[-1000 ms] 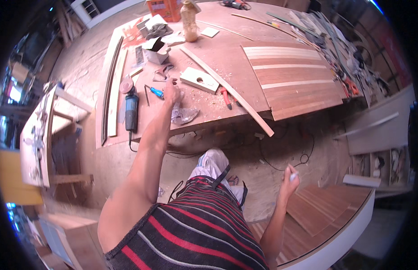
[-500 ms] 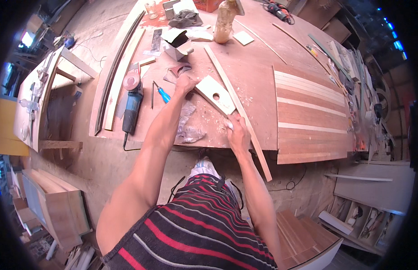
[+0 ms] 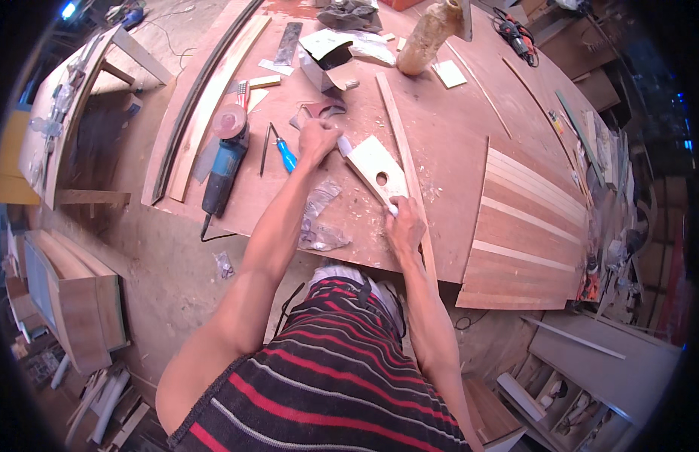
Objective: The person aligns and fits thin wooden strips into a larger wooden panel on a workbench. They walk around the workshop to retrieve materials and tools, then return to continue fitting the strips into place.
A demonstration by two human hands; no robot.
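A pale wooden board (image 3: 370, 162) with a round hole lies slanted on the workbench among wood shavings. Its near end is gripped by my right hand (image 3: 407, 226), with something white showing at the fingertips. My left hand (image 3: 319, 142) is closed at the near edge of a curled reddish-brown piece of sandpaper (image 3: 316, 111), just beyond the board's far end. Its fingertips are partly hidden, and a whitish bit shows between that hand and the board. Left of it lie a blue-handled screwdriver (image 3: 286, 155) and a thin dark rod (image 3: 265, 151).
An angle grinder (image 3: 226, 169) rests at the left beside long wooden strips (image 3: 214, 113). A narrow batten (image 3: 401, 139) runs along the board's right side. Striped wood panels (image 3: 526, 226) overhang the bench edge at right. A cloudy bottle (image 3: 428, 41) stands at the back; crumpled plastic (image 3: 323, 235) lies in front.
The view has shifted, so the bench things appear displaced. My left hand remains by the sandpaper, slightly closer over its edge. My right hand still grips the board's near end.
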